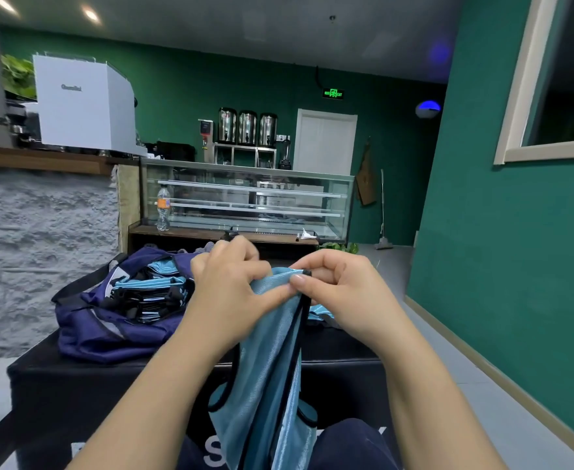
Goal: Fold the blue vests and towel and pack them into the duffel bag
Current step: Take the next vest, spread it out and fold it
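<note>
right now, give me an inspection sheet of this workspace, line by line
surface: black table with white lettering partly hidden at its front edge
job's things: blue vest held up, hanging down toward the lap; navy duffel bag lies open on the table's left, folded blue pieces already inside; more blue fabric behind the right hand; towel not identifiable
clutter: nothing seen on the table beyond the job's things
hands: left hand and right hand both pinch the vest's top edge
cables: nothing seen
surroundings: green walls, glass display case, plastic bottle, three metal dispensers, white door, lit exit sign
</note>
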Demonstrator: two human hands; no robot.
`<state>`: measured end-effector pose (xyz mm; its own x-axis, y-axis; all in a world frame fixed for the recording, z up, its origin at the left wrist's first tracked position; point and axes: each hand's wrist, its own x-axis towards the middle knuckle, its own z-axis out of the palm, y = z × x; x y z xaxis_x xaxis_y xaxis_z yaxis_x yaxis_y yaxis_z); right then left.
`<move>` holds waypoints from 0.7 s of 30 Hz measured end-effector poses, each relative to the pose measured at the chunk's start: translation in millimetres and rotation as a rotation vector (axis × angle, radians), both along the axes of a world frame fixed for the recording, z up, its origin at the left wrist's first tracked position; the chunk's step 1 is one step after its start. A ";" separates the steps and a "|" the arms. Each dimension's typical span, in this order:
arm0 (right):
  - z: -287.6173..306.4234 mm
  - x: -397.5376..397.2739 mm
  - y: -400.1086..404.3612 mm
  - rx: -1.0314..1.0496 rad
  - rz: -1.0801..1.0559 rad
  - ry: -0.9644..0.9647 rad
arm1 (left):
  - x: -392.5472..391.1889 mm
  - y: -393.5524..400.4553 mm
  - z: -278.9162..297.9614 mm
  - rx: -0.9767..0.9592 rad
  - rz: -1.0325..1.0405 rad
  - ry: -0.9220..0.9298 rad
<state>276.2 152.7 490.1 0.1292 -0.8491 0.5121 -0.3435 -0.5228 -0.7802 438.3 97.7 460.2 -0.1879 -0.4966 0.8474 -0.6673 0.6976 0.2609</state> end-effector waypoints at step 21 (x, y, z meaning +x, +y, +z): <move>120.3 -20.9 -60.7 -0.121 -0.260 0.428 | 19.8 -41.5 157.8 0.162 0.010 -0.498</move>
